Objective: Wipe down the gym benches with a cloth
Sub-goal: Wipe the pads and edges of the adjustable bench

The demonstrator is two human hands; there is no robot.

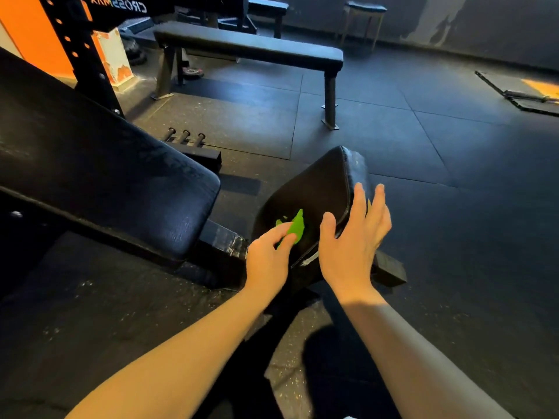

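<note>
Head view: a long tilted backrest pad [106, 176] fills the left, and a flat bench [248, 49] stands behind. At the smaller seat pad [317, 189], the right hand [354, 243] is spread wide by its edge. The left hand [266, 258] pinches a green cloth [295, 228] on the pad's top.

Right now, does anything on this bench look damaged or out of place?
Yes. The seat pad has whitish, scuffed vinyl along its far edge, and the bench frame beside it has chipped paint showing pale patches. It looks like wear, not a spill.
</note>
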